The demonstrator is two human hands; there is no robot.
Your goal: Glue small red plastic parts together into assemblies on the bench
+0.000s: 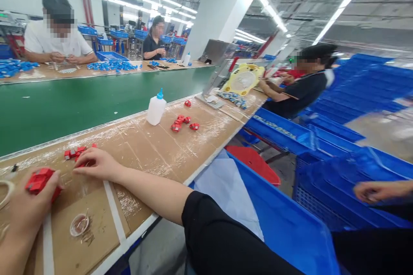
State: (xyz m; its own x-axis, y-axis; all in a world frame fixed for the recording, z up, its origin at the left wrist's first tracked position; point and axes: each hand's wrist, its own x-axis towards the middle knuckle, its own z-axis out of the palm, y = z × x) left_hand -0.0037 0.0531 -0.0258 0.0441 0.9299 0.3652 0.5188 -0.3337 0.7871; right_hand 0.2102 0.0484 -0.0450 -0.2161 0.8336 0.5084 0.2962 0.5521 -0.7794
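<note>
Noting: your left hand (31, 202) is holding a red piece (39, 179) above the table (161, 161); your right hand (102, 165) is hovering, fingers bent, by other red pieces (79, 150), its grip unclear. Risk: sweeping back low could be tipping the small cup (79, 225).

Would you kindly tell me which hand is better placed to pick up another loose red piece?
Likely the right hand: it is beside the loose red pieces, while the left hand holds a red part.
</note>
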